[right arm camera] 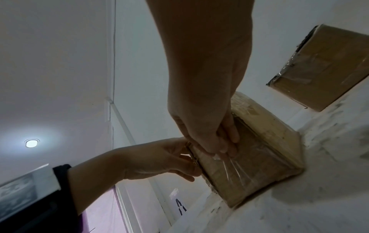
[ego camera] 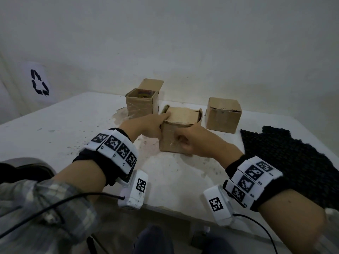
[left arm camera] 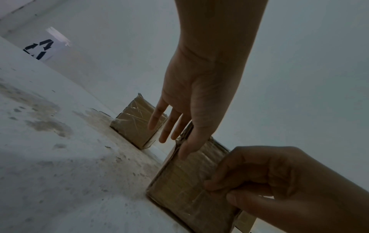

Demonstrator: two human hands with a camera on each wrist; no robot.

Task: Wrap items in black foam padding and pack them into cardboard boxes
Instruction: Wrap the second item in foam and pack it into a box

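A small taped cardboard box (ego camera: 181,116) stands mid-table with its top flaps folded down. My left hand (ego camera: 164,120) is at its upper left corner: the thumb lies on the top flap, and the fingers (left arm camera: 165,135) run straight down past the left side. My right hand (ego camera: 183,143) is on the near face of the box (left arm camera: 179,189), its fingers curled and pinching at the clear tape there, as the right wrist view (right arm camera: 223,151) also shows. A sheet of black foam padding (ego camera: 293,158) lies flat at the right, away from both hands. What the box holds is hidden.
An open cardboard box (ego camera: 141,103) with a coloured item inside stands behind left. A closed box (ego camera: 222,116) stands behind right. All stand on a worn white table (ego camera: 73,125) against a wall. A white bin with a recycling mark (ego camera: 39,82) is off the far left.
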